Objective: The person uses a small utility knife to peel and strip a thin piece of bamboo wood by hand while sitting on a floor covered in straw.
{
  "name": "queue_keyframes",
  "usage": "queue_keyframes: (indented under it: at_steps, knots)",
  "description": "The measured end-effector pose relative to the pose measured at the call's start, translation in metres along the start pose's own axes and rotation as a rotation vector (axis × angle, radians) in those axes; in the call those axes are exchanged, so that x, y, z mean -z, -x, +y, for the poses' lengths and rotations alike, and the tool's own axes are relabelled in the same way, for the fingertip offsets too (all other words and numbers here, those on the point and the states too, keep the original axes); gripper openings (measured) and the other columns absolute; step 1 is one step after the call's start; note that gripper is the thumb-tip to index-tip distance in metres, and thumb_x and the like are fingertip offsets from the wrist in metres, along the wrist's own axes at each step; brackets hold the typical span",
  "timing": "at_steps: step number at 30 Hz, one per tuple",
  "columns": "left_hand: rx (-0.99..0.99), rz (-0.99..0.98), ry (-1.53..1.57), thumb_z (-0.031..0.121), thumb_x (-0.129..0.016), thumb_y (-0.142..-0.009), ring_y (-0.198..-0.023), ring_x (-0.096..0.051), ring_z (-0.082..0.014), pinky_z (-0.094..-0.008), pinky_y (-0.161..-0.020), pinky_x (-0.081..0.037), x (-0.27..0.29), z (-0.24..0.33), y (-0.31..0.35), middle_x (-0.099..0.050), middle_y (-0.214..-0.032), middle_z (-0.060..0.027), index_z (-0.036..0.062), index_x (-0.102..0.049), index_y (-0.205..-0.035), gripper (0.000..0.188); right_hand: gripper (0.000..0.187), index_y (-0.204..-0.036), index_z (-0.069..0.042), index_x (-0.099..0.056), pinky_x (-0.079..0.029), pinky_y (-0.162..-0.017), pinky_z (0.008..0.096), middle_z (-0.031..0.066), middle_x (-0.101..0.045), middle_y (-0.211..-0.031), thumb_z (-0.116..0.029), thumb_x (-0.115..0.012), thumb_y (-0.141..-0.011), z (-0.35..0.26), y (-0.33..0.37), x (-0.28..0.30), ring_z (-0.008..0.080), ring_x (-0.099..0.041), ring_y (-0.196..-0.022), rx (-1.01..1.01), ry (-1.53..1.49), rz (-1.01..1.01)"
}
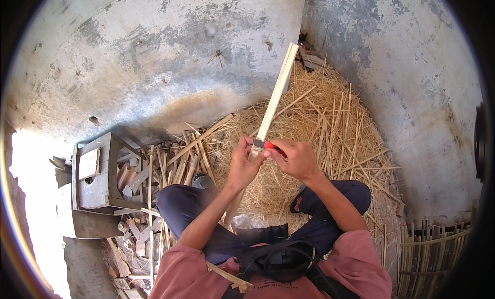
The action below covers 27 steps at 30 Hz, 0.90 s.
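A long pale wooden strip (279, 92), which looks like split bamboo, slants up and away from my lap toward the far wall. My left hand (243, 165) is closed around its lower part. In my right hand (297, 158) is the red handle of a knife (270, 145), mostly covered by the fingers. Its short grey blade lies across the strip, close to my left fingertips. Both hands meet in front of my chest, between my bent knees. Below the hands the strip runs down toward my lap, partly hidden by my left forearm.
Thin shavings (304, 123) cover the floor ahead, with loose strips on the right. A worn wooden box (95, 183) stands at left beside broken wood and rubble. A slatted bundle (430, 252) is at lower right. Stained walls (206, 41) enclose the corner.
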<state>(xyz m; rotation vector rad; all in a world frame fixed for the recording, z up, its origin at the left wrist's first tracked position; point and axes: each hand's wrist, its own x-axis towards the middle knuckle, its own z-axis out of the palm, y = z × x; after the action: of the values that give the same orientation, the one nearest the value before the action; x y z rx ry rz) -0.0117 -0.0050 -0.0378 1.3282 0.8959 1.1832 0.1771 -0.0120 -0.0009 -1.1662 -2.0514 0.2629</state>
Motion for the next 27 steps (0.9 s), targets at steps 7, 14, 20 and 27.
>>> queue_keyframes:
  at_steps: [7, 14, 20, 27]
  knots:
    - [-0.214, 0.041, -0.078, 0.011, -0.078, -0.098, -0.087, -0.063, -0.0066, -0.023, -0.069, -0.05, 0.0, -0.011, -0.004, -0.068, -0.098, -0.0051, 0.0023, -0.053, -0.111, 0.029, 0.02, -0.111, -0.012, -0.074, -0.057, -0.057, 0.0395, 0.0072, -0.078, -0.093, -0.025, -0.071, -0.096, 0.0, 0.002, -0.005, 0.0283, -0.074, -0.07, -0.016, 0.033, 0.013]
    - [-0.092, 0.056, -0.06, 0.014, -0.078, -0.099, -0.08, -0.059, -0.0038, -0.0219, -0.064, -0.046, 0.0, -0.008, -0.004, -0.066, -0.088, -0.0019, 0.0047, -0.05, -0.105, 0.029, 0.022, -0.113, -0.011, -0.074, -0.057, -0.056, 0.0387, 0.0073, -0.078, -0.093, -0.025, -0.071, -0.096, 0.0, 0.001, -0.005, 0.0275, -0.074, -0.069, -0.019, 0.081, 0.015]
    - [-0.07, 0.117, -0.084, 0.021, -0.086, -0.093, -0.079, -0.067, -0.0108, -0.0277, -0.066, -0.054, -0.001, -0.005, -0.005, -0.07, -0.085, -0.0072, 0.0019, -0.054, -0.098, 0.037, 0.023, -0.114, -0.012, -0.074, -0.057, -0.055, 0.0378, 0.0058, -0.078, -0.092, -0.027, -0.072, -0.096, -0.002, 0.001, -0.003, 0.0264, -0.073, -0.065, -0.024, 0.124, 0.056]
    - [-0.044, 0.193, -0.246, 0.031, -0.088, -0.09, -0.07, -0.06, -0.0079, -0.0279, -0.059, -0.048, -0.004, 0.001, -0.006, -0.067, -0.077, -0.0059, 0.0042, -0.053, -0.09, 0.045, 0.023, -0.112, -0.012, -0.075, -0.057, -0.055, 0.0374, 0.0052, -0.079, -0.092, -0.029, -0.073, -0.096, 0.005, -0.005, -0.001, 0.0261, -0.074, -0.066, 0.002, 0.124, 0.077]
